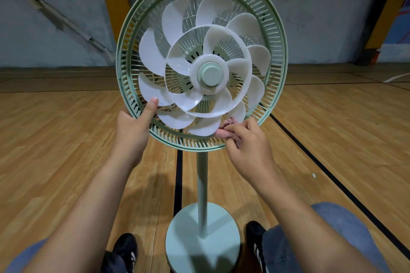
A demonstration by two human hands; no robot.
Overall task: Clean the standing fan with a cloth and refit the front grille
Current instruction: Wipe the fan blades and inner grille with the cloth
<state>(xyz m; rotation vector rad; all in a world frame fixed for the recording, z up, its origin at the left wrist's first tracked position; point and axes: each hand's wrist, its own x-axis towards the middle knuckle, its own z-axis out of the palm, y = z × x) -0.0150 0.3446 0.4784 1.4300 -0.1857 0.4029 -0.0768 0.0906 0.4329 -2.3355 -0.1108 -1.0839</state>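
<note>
Wood floor (pixel 66 139) with black court lines, grey wall (pixel 66 17) behind with yellow padded posts (pixel 114 6). Standing fan (pixel 200 62) centre frame, pale green, upright on thin pole (pixel 203 195) and round base (pixel 202 244), base sits between person's two black shoes (pixel 125 248). Front grille is off, not seen anywhere here; rear grille (pixel 275 55) with green rim exposed, white blades (pixel 155 51) open to view, green hub cap (pixel 210 74) in the middle. Left hand (pixel 133 126) grips rear grille rim at lower left, thumb up over the rim edge and touching or just short of a blade tip, fingers behind rim, hidden. Right hand (pixel 246 137) at lower right of rim, fingers curled round a bunched pink cloth (pixel 226 131), cloth pressed against the bottom blade's edge and the inner grille bars. Hands apart, one each side of the pole. Jeans-clad knees (pixel 328 224) at the bottom corners.
</note>
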